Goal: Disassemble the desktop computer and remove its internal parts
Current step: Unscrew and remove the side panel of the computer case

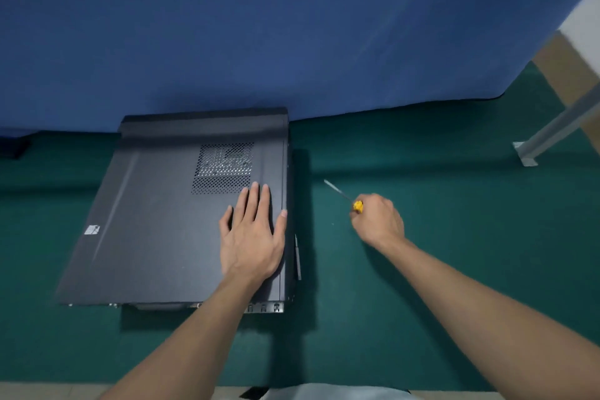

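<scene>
One blue backdrop (292, 42) is recorded across the far side, its lower edge meeting the work surface. One green table surface (454, 269) is recorded, with open room to the right of the computer and along the near edge. One grey metal leg (558, 127) is seen standing at the far right, well apart from everything else.

One desktop computer (156, 221) is found lying on its side at left of centre, its far end close against the backdrop. Its uppermost face is one dark side panel (136, 263), whose near left corner appears to overhang the chassis beneath; the picture is blurred there. One perforated vent grille (224, 169) is noted in the panel's far right part. The right edge of the case borders the open green surface.

Two hands are counted. The left hand (251, 237) is laid flat on the side panel near its right edge, with fingers straight and slightly spread. The fingertips (255, 187) lie just at the near edge of the grille, and the thumb is laid along the panel's right edge. The right hand (378, 221) is held over the green surface, apart from the case, with fingers curled tightly round a tool handle.

One screwdriver (342, 193) is gripped there. Only a small part of its yellow handle is exposed, and the metal shaft points away and to the left, touching nothing.

One white sticker (92, 229) is noted on the panel's left side.
</scene>
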